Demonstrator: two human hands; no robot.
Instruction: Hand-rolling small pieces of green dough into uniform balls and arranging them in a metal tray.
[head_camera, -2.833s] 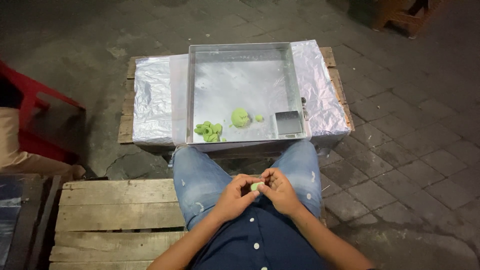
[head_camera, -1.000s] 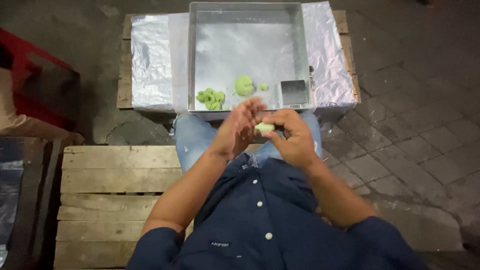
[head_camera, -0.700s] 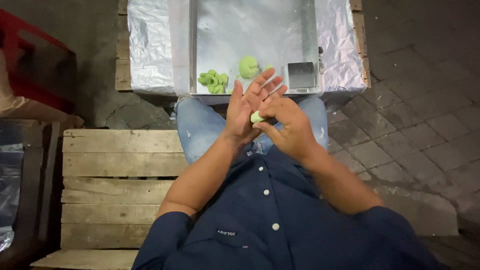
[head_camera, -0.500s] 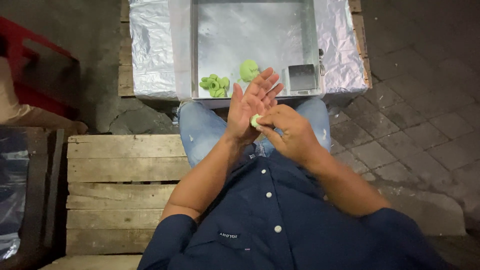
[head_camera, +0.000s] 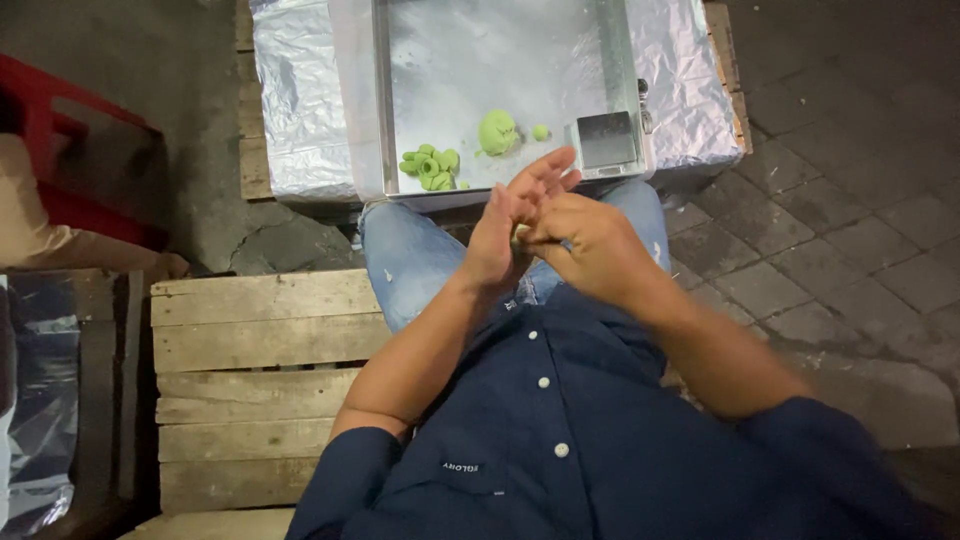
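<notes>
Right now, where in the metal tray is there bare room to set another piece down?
The tray is bare across its far half and between the dough lump and left wall. Crowded: near edge, with green rings, lump, small ball, scale.

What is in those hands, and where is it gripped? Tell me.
A small green dough piece, mostly hidden, pressed between the left hand and right hand; the exact grip cannot be told.
</notes>
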